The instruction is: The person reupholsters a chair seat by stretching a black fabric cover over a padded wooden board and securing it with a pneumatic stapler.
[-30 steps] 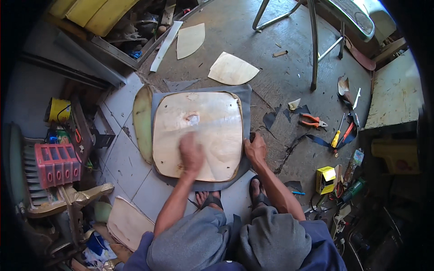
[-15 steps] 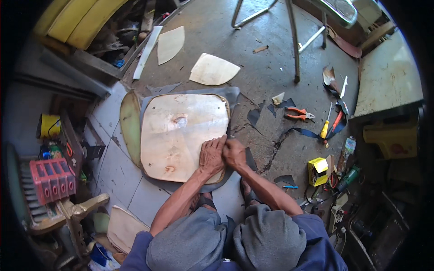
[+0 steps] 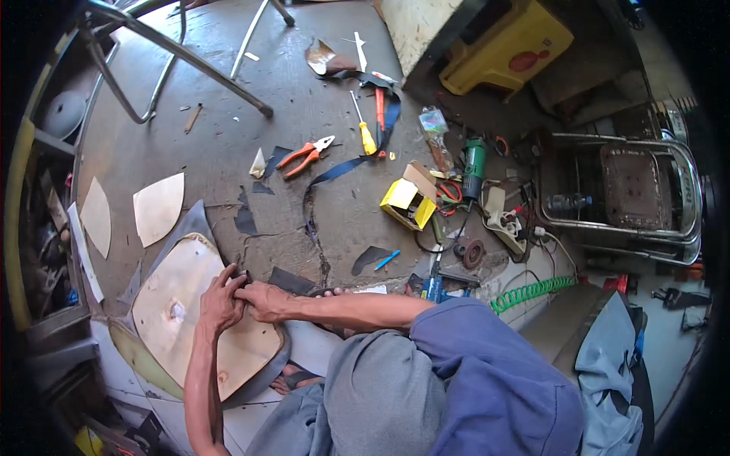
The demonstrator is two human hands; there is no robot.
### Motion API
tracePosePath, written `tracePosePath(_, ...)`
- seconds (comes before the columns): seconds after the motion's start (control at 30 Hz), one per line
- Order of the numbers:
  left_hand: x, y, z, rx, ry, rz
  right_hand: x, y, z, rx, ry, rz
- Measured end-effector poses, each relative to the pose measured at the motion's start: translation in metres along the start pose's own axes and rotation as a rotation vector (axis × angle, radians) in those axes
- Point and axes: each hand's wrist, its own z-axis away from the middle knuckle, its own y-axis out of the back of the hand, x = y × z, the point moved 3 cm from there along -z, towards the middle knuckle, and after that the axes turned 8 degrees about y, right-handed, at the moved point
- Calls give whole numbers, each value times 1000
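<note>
A pale, rounded-square wooden board (image 3: pixel 194 340) lies on dark grey fabric (image 3: pixel 169 245), over a greenish foam piece (image 3: pixel 135 361). My left hand (image 3: pixel 220 302) is at the board's edge facing the tools, fingers bent and drawn together. My right hand (image 3: pixel 262 302) touches it there, fingers curled at the same edge. What they grip, perhaps the fabric edge, is hidden.
Orange pliers (image 3: pixel 303 158), a yellow screwdriver (image 3: pixel 366 137), a green grinder (image 3: pixel 474 169) and a yellow box (image 3: pixel 399 201) lie on the floor (image 3: pixel 228 159), with two pale cut pieces (image 3: pixel 158 207). Metal chair legs (image 3: pixel 228 87) stand beyond; a folded chair (image 3: pixel 620 194) is at right.
The view has swung right, bringing more tools and the folded chair into sight. My left hand has gone from the board's middle to its edge, beside my right hand.
</note>
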Motion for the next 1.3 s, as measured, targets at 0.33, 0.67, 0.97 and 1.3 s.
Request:
tracePosePath(0.33,17,-54,-5,537,756,296,40,211,278,698,-533,291)
tracePosePath(0.67,-2,-56,2,496,846,423,45,170,432,173,-698,583)
tracePosePath(0.97,-3,-67,10,584,858,588,-15,227,210,109,-457,205)
tracePosePath(1.3,3,-66,6,677,864,648,-30,138,-65,-295,-51,475)
